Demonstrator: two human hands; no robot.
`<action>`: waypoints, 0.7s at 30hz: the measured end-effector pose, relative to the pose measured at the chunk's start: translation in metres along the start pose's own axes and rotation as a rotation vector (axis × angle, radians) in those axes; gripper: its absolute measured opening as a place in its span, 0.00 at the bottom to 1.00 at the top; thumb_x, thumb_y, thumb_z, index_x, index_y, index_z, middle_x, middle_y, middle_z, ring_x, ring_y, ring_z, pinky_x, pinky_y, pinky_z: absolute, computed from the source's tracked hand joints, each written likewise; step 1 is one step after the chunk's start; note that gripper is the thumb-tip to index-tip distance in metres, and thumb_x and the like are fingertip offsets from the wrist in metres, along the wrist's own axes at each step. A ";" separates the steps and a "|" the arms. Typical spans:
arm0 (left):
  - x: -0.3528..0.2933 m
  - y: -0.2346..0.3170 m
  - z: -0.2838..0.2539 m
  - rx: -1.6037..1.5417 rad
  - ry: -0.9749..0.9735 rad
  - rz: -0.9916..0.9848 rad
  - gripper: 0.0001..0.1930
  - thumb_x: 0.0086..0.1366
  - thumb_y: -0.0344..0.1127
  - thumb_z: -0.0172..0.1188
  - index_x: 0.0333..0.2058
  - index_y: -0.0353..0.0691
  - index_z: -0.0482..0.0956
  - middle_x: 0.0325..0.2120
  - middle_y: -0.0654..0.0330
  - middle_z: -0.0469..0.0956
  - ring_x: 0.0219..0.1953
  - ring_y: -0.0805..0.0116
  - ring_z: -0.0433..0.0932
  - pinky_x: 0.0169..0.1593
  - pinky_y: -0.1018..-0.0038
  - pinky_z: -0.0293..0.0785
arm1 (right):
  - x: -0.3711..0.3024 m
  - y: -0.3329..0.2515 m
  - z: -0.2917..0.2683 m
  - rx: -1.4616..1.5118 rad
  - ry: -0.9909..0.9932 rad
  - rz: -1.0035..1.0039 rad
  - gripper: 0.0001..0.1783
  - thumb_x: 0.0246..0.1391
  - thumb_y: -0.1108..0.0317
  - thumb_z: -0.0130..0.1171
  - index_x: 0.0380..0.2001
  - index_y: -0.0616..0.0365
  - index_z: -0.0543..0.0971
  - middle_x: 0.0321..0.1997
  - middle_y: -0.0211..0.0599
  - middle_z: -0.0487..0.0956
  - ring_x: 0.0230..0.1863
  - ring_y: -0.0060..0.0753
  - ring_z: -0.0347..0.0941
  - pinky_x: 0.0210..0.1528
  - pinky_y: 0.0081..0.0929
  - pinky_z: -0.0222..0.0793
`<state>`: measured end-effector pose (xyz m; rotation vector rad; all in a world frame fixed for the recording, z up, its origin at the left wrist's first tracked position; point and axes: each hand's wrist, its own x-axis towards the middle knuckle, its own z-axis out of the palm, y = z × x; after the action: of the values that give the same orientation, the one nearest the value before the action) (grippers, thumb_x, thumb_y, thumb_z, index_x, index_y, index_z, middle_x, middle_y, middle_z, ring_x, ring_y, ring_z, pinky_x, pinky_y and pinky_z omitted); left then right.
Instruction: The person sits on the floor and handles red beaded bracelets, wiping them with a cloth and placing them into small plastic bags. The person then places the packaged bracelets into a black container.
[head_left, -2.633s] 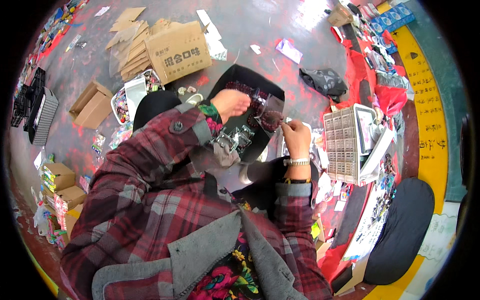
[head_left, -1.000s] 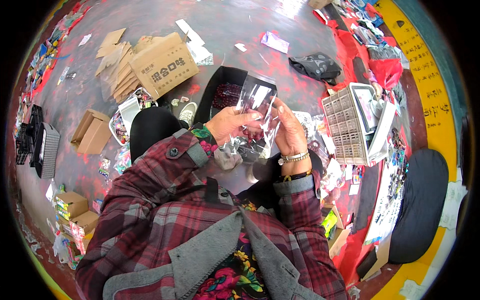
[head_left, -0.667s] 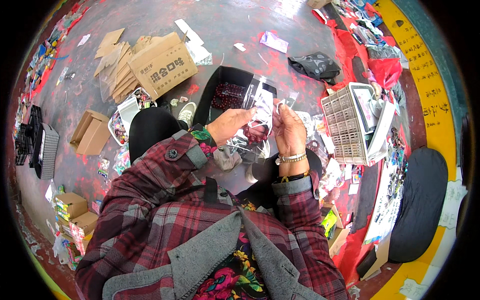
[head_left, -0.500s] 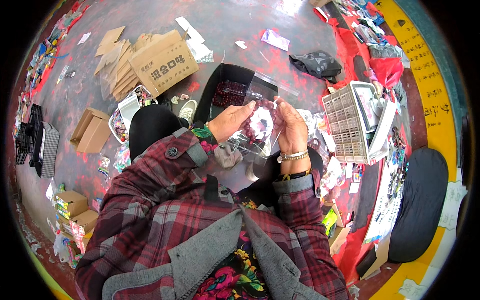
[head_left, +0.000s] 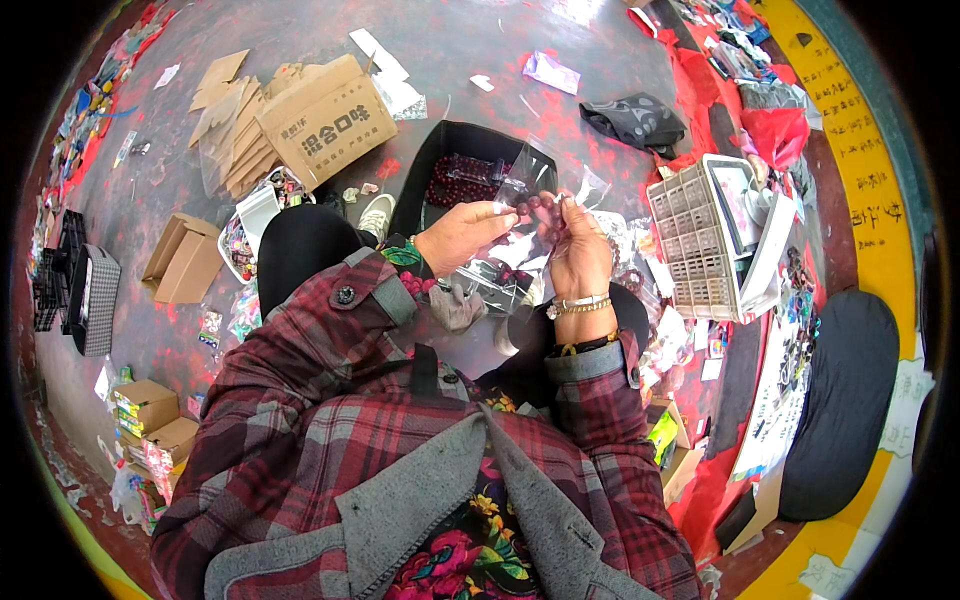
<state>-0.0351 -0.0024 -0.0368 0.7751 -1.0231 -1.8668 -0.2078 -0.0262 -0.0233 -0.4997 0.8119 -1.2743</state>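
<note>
Between my two hands is a dark red beaded bracelet (head_left: 538,204) with a clear plastic bag (head_left: 530,172) around or against it; which of the two cannot be made out. My left hand (head_left: 466,236) pinches at the left side, thumb and fingers pressed together. Thumb and fingertips of my right hand (head_left: 580,248) close on the beads at the right. Just beyond the hands a black box (head_left: 425,172) holds many more dark red beads (head_left: 458,185). Below the hands, more clear plastic and some beads show, partly hidden, beside a crumpled grey cloth (head_left: 457,307).
A cardboard carton (head_left: 328,120) leans by flattened cardboard at the far left. To the right stands a filled pale plastic basket (head_left: 690,245). A black cushioned seat (head_left: 842,405) is at the far right. A dark bag (head_left: 632,122) lies on the floor beyond the basket.
The bracelet, earlier hanging as an open ring between my hands, is now bunched up near the fingertips of my right hand. Both hands have shifted only slightly.
</note>
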 end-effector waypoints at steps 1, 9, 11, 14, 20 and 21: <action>0.001 0.001 -0.003 0.044 -0.030 -0.015 0.13 0.65 0.37 0.46 0.42 0.34 0.70 0.36 0.60 0.74 0.35 0.74 0.74 0.37 0.79 0.71 | 0.000 -0.001 0.000 -0.007 0.010 -0.011 0.10 0.54 0.73 0.51 0.38 0.67 0.74 0.36 0.43 0.77 0.36 0.29 0.74 0.36 0.18 0.69; -0.001 0.010 0.003 -0.219 -0.044 -0.121 0.11 0.63 0.35 0.50 0.40 0.33 0.71 0.32 0.62 0.73 0.35 0.72 0.73 0.38 0.75 0.72 | -0.005 -0.010 0.005 -0.045 -0.009 0.022 0.10 0.53 0.75 0.51 0.38 0.67 0.74 0.37 0.44 0.77 0.38 0.30 0.74 0.43 0.21 0.70; 0.001 0.011 0.002 -0.228 -0.074 -0.099 0.12 0.62 0.35 0.51 0.40 0.33 0.71 0.32 0.62 0.72 0.35 0.72 0.73 0.38 0.76 0.71 | -0.006 -0.009 0.004 -0.067 -0.017 0.031 0.10 0.52 0.76 0.52 0.38 0.68 0.74 0.37 0.42 0.77 0.39 0.29 0.73 0.44 0.20 0.68; 0.005 0.013 -0.009 -0.195 -0.021 0.007 0.16 0.62 0.35 0.52 0.46 0.31 0.69 0.40 0.59 0.74 0.40 0.70 0.74 0.44 0.74 0.70 | -0.006 -0.001 0.007 -0.041 -0.053 -0.001 0.09 0.52 0.77 0.52 0.38 0.68 0.74 0.37 0.41 0.77 0.39 0.28 0.73 0.45 0.19 0.68; -0.005 0.053 -0.014 0.172 0.204 -0.036 0.14 0.61 0.38 0.54 0.41 0.36 0.75 0.37 0.64 0.76 0.39 0.82 0.72 0.29 0.87 0.65 | -0.017 -0.007 0.016 -0.204 -0.150 0.081 0.09 0.53 0.76 0.50 0.37 0.66 0.75 0.36 0.39 0.78 0.35 0.27 0.75 0.33 0.21 0.74; -0.008 0.055 -0.015 0.127 0.200 -0.063 0.14 0.61 0.38 0.54 0.43 0.37 0.74 0.38 0.65 0.76 0.39 0.85 0.71 0.23 0.89 0.60 | -0.017 -0.007 0.016 -0.219 -0.163 0.081 0.09 0.53 0.76 0.50 0.37 0.65 0.76 0.36 0.38 0.78 0.35 0.26 0.75 0.33 0.20 0.73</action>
<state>0.0013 -0.0174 0.0050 1.0568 -1.0058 -1.7484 -0.2014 -0.0131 -0.0033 -0.7297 0.8295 -1.0606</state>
